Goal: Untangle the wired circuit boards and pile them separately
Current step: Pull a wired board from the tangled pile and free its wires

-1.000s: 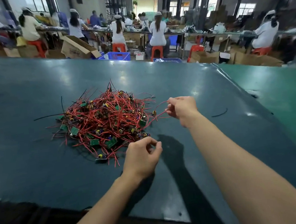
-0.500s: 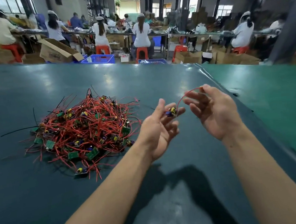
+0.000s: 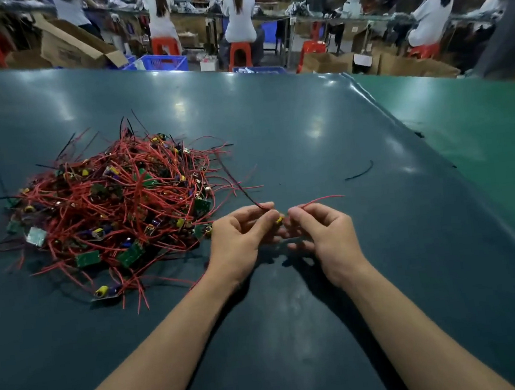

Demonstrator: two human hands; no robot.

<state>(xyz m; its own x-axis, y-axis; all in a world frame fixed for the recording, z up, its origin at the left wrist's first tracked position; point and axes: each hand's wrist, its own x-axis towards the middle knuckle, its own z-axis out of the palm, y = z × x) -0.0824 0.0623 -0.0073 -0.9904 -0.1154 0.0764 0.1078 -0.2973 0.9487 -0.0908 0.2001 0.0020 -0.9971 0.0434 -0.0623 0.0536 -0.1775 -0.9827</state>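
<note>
A tangled heap of small green circuit boards with red and black wires (image 3: 117, 206) lies on the dark green table (image 3: 296, 333), left of centre. Just right of the heap, my left hand (image 3: 239, 241) and my right hand (image 3: 324, 235) are close together, low over the table. Between their fingertips they pinch one small wired circuit board (image 3: 279, 219) with a yellow part showing. One of its wires runs from my left fingers up-left toward the heap. A red wire (image 3: 320, 200) sticks out to the right above my right hand. Most of the board is hidden by fingers.
A loose black wire piece (image 3: 360, 172) lies on the table to the right. A lighter green table (image 3: 482, 139) adjoins on the right along a raised seam. Beyond the far edge are cardboard boxes, a blue crate (image 3: 162, 61), red stools and seated people.
Both hands have come down from palms-up in the air to the table beside the heap, fingers now pinched together on the single board. The view has tilted downward.
</note>
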